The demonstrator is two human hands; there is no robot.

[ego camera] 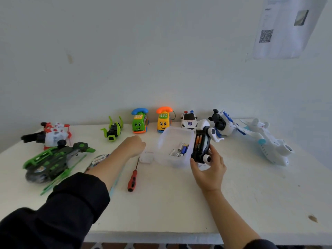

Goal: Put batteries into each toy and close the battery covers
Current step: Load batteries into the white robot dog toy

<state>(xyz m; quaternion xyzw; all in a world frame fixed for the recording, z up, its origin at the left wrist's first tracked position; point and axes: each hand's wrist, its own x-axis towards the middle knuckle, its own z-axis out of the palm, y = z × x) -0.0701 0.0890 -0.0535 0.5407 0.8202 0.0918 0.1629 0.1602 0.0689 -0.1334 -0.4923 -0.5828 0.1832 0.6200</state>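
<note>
Batteries (198,142) sit in the open bay of the black-and-white toy car (202,146) that your right hand (209,169) grips underside-up, just beside the right wall of the clear plastic tub (177,133). You can see 2 orange-tipped cells in the bay; whether it holds more is hard to tell. The tub stands mid-surface and holds a small heap of loose cells (180,150), white and blue ones lying across each other, too jumbled to count. Touching the tub's left side lies a small clear piece (147,157), blurred, so you cannot tell what it is.

Your left hand (133,145) reaches over the surface (170,203) with its fingers curled under, near that clear piece; you cannot tell if it holds anything. A red-handled screwdriver (133,177) lies between your 2 forearms, tip pointing away from you.

Along the wall stand a green jointed toy (113,131), a green phone car (139,121), a yellow phone car (163,120), a police car (189,119) and a white-and-blue robot toy (223,123). A white plane (265,141) lies at the right, well apart from the tub. At the left, a red-and-white toy (52,134) and a green-and-black helicopter (53,161) crowd the edge. The near half of the surface in front of you is open room. Something patterned (98,159) is mostly hidden behind your left forearm.
</note>
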